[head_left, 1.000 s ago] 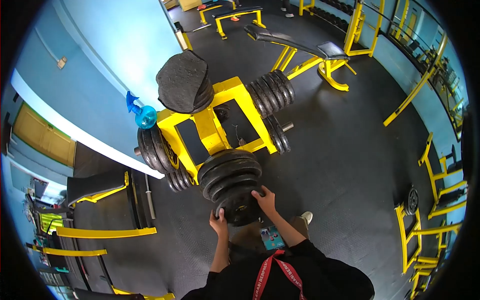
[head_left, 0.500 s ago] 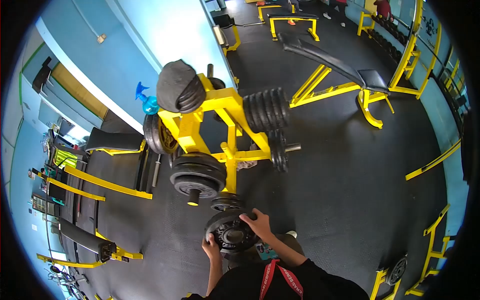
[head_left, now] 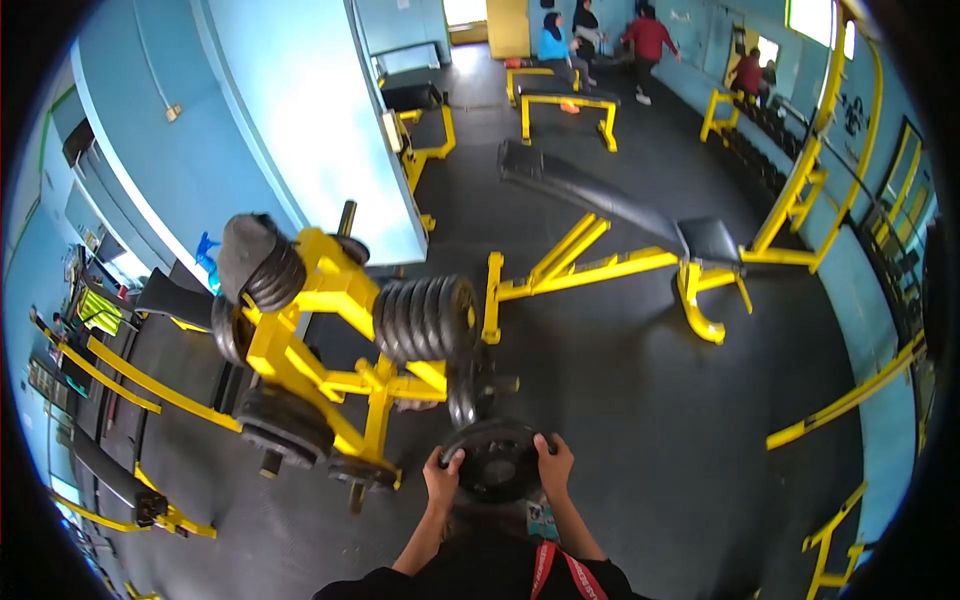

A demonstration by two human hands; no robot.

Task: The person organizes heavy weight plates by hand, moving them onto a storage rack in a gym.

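Head view looks down on one black weight plate (head_left: 497, 459) held flat-faced toward the camera in front of the person's chest, above the dark rubber floor (head_left: 640, 420). Both hands clasp it by the rim: the left hand (head_left: 441, 477) wraps the left edge with its thumb over the face, and the right hand (head_left: 554, 464) grips the right edge, fingers curled onto the plate. Just beyond the plate stands one yellow plate rack (head_left: 330, 345). On its near right peg sits a stack of about five black plates (head_left: 424, 318), with another plate or two on a lower peg (head_left: 467, 388) just beside the held one. More plates hang on the rack's far left side (head_left: 262, 262) and low at its front (head_left: 284, 424); their exact count cannot be told. Behind the rack lies one black incline bench on a yellow frame (head_left: 610, 225), and farther back two flat yellow benches (head_left: 563, 100). Four people (head_left: 600, 30) are well apart at the far end of the room, near the blue walls (head_left: 300, 110).
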